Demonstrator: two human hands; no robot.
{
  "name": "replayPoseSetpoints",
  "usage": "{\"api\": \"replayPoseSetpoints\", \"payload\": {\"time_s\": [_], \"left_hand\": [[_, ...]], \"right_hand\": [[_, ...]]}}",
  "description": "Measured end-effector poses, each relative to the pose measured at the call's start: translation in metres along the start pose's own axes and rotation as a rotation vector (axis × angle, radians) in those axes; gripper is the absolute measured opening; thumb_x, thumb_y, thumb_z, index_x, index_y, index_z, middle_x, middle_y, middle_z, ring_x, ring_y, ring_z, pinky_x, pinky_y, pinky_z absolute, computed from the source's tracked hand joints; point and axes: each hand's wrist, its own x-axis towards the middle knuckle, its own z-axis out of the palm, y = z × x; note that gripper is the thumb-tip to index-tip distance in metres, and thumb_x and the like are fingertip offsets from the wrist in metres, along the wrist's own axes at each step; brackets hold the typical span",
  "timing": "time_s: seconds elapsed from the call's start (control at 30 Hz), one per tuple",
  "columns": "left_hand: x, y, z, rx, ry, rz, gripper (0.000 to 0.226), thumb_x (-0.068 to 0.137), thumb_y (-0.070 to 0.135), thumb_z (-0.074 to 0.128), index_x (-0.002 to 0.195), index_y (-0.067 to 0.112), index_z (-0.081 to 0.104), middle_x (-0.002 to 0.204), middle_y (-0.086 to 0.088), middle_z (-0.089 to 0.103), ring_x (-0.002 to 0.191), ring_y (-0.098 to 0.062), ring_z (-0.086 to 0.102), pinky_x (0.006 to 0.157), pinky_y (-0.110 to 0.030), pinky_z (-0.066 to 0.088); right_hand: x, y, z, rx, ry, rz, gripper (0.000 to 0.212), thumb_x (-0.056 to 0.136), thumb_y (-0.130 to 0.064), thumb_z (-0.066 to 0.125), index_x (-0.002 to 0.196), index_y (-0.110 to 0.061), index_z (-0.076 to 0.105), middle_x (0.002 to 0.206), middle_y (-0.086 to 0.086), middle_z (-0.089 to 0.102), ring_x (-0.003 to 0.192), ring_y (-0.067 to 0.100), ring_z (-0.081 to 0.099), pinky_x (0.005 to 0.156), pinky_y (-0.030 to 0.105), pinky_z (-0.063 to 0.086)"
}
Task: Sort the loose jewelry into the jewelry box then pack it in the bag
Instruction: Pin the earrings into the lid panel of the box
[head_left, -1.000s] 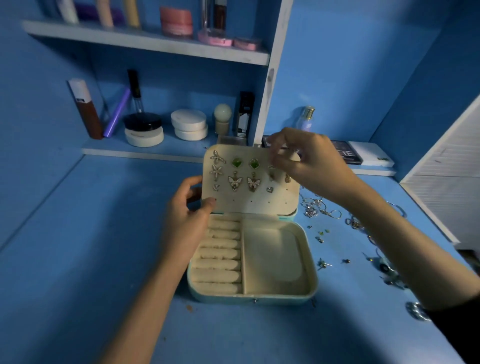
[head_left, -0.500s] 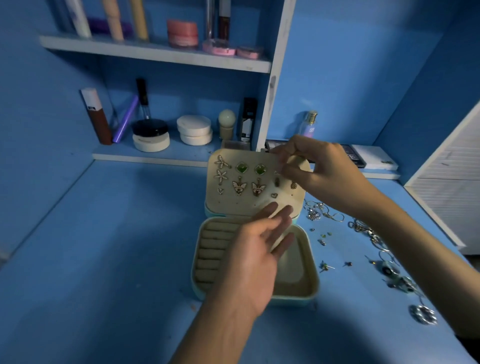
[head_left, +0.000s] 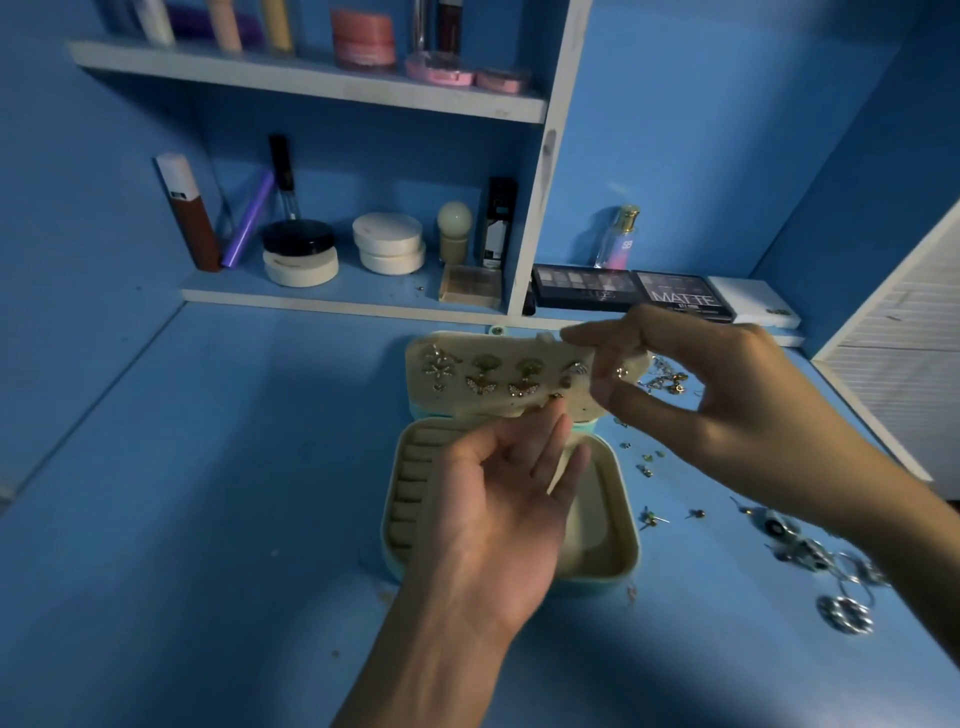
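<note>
Some earrings (head_left: 480, 382) are pinned inside the open jewelry box (head_left: 629, 540), many loose pieces (head_left: 810, 551) wait on the bench (head_left: 208, 493); left hand (head_left: 498, 519) spread palm-up, right hand (head_left: 717, 405) blurred, hold unclear.

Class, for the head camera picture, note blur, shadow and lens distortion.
Head view: the right hand is motion-blurred; loose jewelry at the right edge is smeared; dim bluish light leaves shadow on the table by the left hand; the wide lens slants the shelf.
</note>
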Motion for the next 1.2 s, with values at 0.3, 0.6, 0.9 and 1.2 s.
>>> {"api": "replayPoseSetpoints", "payload": {"time_s": [0.3, 0.6, 0.9, 1.2], "left_hand": [[-0.015, -0.018, -0.013, 0.069, -0.050, 0.098, 0.060, 0.063, 0.027, 0.069, 0.122, 0.021, 0.063, 0.115, 0.000, 0.069, 0.113, -0.009, 0.061, 0.107, -0.035, 0.034], [-0.016, -0.024, -0.017, 0.010, -0.038, 0.102, 0.048, 0.072, 0.016, 0.054, 0.120, 0.017, 0.060, 0.113, -0.002, 0.070, 0.114, -0.015, 0.061, 0.105, -0.038, 0.037], [-0.014, -0.025, -0.022, 0.004, -0.086, 0.113, 0.053, 0.071, 0.015, 0.055, 0.124, 0.016, 0.059, 0.115, -0.002, 0.069, 0.114, -0.013, 0.061, 0.105, -0.037, 0.037], [-0.015, -0.024, -0.023, 0.031, -0.118, 0.132, 0.054, 0.072, 0.016, 0.054, 0.127, 0.020, 0.056, 0.118, 0.000, 0.068, 0.116, -0.012, 0.060, 0.108, -0.037, 0.034]], "right_hand": [[-0.016, -0.008, -0.012, -0.066, -0.175, -0.092, 0.005, 0.084, -0.037, 0.056, 0.086, -0.032, 0.058, 0.103, -0.020, 0.067, 0.083, 0.010, 0.067, 0.076, 0.022, 0.048], [0.024, 0.044, 0.012, 0.055, -0.361, 0.159, 0.013, 0.083, -0.010, 0.067, 0.079, -0.023, 0.068, 0.079, -0.012, 0.068, 0.078, 0.009, 0.061, 0.078, 0.035, 0.050], [0.035, 0.050, 0.015, 0.089, -0.463, 0.153, 0.019, 0.084, -0.005, 0.065, 0.082, -0.023, 0.070, 0.081, -0.012, 0.069, 0.079, 0.007, 0.062, 0.078, 0.027, 0.051], [0.037, 0.047, 0.013, 0.107, -0.477, 0.146, 0.015, 0.083, -0.002, 0.065, 0.082, -0.016, 0.071, 0.080, -0.008, 0.069, 0.076, 0.007, 0.061, 0.075, 0.023, 0.050]]}}
